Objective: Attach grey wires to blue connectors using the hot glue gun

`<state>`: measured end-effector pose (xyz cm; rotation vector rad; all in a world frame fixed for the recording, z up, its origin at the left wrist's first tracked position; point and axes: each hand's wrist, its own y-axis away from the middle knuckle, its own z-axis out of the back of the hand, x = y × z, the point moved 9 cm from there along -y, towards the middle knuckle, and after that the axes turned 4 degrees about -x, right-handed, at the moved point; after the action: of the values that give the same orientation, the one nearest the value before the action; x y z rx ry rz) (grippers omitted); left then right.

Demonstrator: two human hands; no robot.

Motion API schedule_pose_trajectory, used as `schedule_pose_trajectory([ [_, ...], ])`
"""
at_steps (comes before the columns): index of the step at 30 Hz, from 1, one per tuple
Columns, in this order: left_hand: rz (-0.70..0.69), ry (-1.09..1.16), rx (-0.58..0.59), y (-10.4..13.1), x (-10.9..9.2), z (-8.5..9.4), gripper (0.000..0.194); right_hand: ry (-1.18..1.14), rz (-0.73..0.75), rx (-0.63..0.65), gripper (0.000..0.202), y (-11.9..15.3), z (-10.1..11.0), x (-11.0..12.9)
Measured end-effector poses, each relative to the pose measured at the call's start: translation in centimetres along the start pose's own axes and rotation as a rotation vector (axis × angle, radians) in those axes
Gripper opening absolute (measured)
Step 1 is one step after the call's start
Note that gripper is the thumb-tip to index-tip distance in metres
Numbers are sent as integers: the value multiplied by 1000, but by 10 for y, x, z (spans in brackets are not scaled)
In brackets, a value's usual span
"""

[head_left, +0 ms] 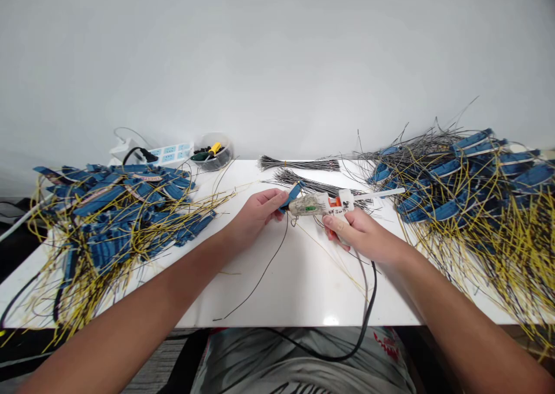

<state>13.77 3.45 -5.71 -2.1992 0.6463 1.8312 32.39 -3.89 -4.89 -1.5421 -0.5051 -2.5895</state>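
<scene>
Over the middle of the white table, my left hand (265, 209) pinches a small blue piece (293, 194) with a dark wire hanging from it. My right hand (353, 227) is wrapped round the handle of a white glue gun (318, 204) with orange parts and a white glue stick (390, 192) sticking out of its back end. The gun lies level, and its nozzle points left at the blue piece, close to my left fingertips. Whether the nozzle touches the piece is hidden. A black cable runs down from the gun.
Blue pieces with yellow and dark wires form a pile (108, 244) at the left and another (446, 209) at the right. Dark wire bundles (303, 164) lie behind my hands. A round container (217, 160) and a power strip (171, 153) stand at the back left.
</scene>
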Motion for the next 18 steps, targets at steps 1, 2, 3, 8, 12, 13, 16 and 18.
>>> schedule_pose_trajectory([
  [1, -1, -2, 2, 0, 0, 0, 38, 0, 1, 0, 68, 0, 0, 0],
  [2, -2, -4, 4, 0, 0, 0, 38, -3, 2, 0, 68, 0, 0, 1],
  [3, -2, -6, 3, 0, 0, 0, 38, -8, 1, -1, 68, 1, 0, 1],
  [8, 5, -13, -2, 1, -1, 0, 38, -18, 6, 7, 67, 2, 0, 3],
  [12, 1, -12, 0, 1, -1, 0, 37, -18, 8, 14, 65, 3, 0, 4],
  [13, 1, -10, -1, 1, 0, 0, 37, -22, 4, 14, 64, 3, 0, 4],
  [16, 0, -9, -12, 0, 1, 2, 37, -31, -3, 11, 63, 3, 0, 4],
  [18, 3, -12, -22, 0, 2, 4, 38, -20, 1, 8, 64, 3, 0, 4],
])
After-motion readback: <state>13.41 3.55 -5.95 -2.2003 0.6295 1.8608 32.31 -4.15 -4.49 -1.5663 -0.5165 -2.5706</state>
